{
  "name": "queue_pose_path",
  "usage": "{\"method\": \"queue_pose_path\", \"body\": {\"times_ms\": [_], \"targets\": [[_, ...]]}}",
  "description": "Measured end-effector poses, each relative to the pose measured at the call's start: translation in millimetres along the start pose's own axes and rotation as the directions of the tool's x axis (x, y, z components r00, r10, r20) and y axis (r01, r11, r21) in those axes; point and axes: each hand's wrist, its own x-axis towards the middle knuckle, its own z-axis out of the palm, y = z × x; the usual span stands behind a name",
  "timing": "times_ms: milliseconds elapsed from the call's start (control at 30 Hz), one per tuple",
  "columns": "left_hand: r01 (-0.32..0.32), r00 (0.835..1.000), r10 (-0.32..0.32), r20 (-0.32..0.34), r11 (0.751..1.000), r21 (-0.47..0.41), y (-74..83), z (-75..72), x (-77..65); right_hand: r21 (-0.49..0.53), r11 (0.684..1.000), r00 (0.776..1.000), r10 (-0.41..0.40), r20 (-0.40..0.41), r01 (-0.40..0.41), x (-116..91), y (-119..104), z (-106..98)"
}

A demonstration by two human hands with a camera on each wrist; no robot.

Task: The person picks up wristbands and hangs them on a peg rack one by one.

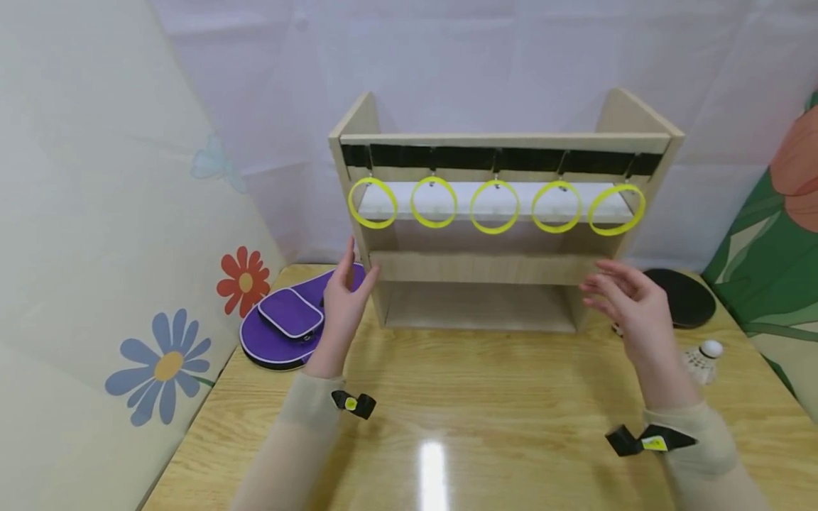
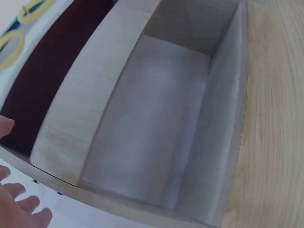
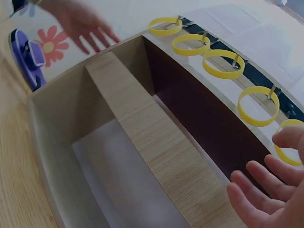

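A light wooden shelf unit (image 1: 479, 268) stands on the table. From hooks on its black strip (image 1: 463, 157) hang several yellow rings (image 1: 495, 232) in a row. My left hand (image 1: 345, 298) is beside the shelf's left side panel, thumb and fingers spread, holding nothing. Near the right side panel my right hand (image 1: 639, 312) hovers with loosely bent fingers and nothing in them. In the right wrist view, its fingers (image 3: 259, 190) are close to the last ring in the row, while the other hand shows at the far side of the shelf.
A purple racket bag (image 1: 275, 326) lies left of the shelf. On the right are a black round object (image 1: 680, 298) and a shuttlecock (image 1: 703, 362). The wooden table (image 1: 479, 397) reaches back to a pale cloth backdrop (image 1: 486, 64).
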Motion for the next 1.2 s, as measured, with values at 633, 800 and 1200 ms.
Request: {"method": "queue_pose_path", "body": {"times_ms": [633,800,1200], "targets": [[-0.394,0.918,0.167,0.359,0.482,0.783,19.5,19.4,-57.2,-0.915,0.082,0.893,-0.265,0.363,0.396,-22.5,33.2,16.3],[-0.393,0.916,0.079,0.394,0.380,0.837,22.6,25.4,-65.1,-0.947,-0.027,0.947,-0.030,0.320,0.319,-28.2,33.8,20.0],[-0.412,0.882,-0.096,0.461,0.315,0.855,17.8,33.8,-69.1,-0.967,-0.023,0.947,0.213,0.242,0.253,-34.9,36.9,25.2]]}}
